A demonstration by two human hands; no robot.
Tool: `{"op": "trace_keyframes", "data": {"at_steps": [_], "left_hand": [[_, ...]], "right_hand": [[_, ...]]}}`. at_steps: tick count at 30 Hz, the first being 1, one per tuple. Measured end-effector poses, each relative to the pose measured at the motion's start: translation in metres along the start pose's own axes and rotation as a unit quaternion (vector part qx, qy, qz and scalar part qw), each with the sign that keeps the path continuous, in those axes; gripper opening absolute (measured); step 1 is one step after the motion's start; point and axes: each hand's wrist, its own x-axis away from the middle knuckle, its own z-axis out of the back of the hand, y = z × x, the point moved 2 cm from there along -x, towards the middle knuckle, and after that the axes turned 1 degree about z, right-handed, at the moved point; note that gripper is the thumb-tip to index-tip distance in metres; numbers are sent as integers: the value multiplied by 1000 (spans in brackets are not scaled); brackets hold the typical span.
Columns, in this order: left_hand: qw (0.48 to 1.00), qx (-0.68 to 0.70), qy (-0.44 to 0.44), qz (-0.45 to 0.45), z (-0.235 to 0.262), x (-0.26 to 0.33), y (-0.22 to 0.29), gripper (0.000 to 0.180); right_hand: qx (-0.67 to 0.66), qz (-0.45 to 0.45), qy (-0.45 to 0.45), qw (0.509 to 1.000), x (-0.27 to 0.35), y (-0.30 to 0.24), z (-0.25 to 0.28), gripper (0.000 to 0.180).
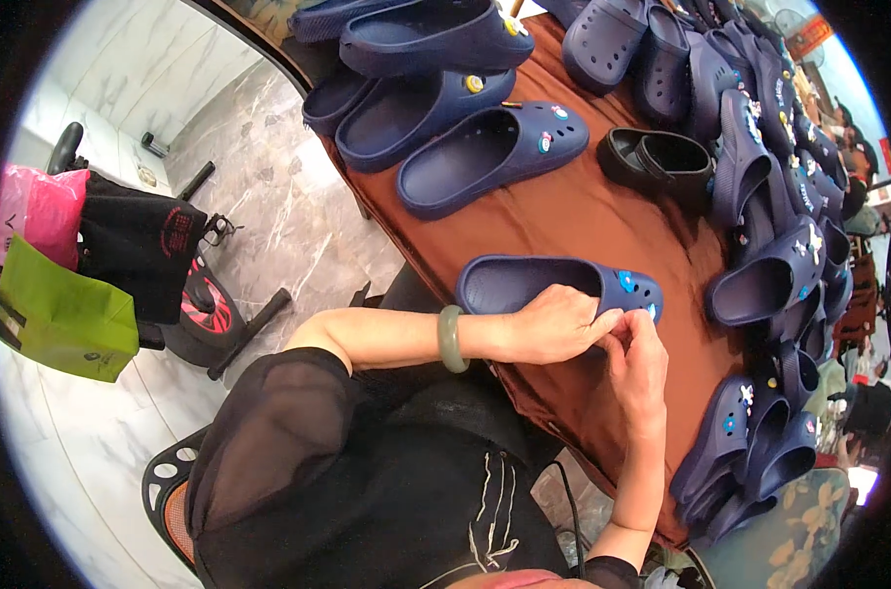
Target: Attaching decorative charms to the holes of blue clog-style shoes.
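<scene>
A navy clog (pixel 504 282) lies on its sole in front of me, its toe to the right, with blue charms (pixel 626 282) in the holes of its upper. My left hand (pixel 561 324), a green bangle at its wrist, is curled over the near side of the clog's opening. My right hand (pixel 639 361) is closed beside the near edge of the toe, thumb and fingers pinched together. The fingertips of both hands meet there. Whatever they pinch is too small or too hidden to make out.
A brown cloth (pixel 455 236) covers the table. Navy clogs (pixel 465 157) are stacked at the far left, with more rows (pixel 759 285) along the right. A black shoe (pixel 656 167) sits behind the clog. Bags (pixel 72 304) hang over an exercise machine at the left.
</scene>
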Motion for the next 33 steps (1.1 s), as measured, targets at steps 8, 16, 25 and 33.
{"op": "trace_keyframes", "data": {"at_steps": [8, 16, 25, 33], "left_hand": [[988, 124, -83, 33, 7, -5, -17, 30], [989, 55, -129, 48, 6, -6, -14, 36], [1000, 11, -12, -18, -1, 2, -14, 32], [996, -8, -47, 71, 7, -2, -12, 50]], "right_hand": [[-167, -16, -12, 986, -6, 26, 5, 19], [-111, 43, -49, 992, -13, 29, 10, 24], [38, 113, -6, 993, -13, 12, 2, 24], [-156, 80, 49, 983, 3, 28, -4, 14]]}}
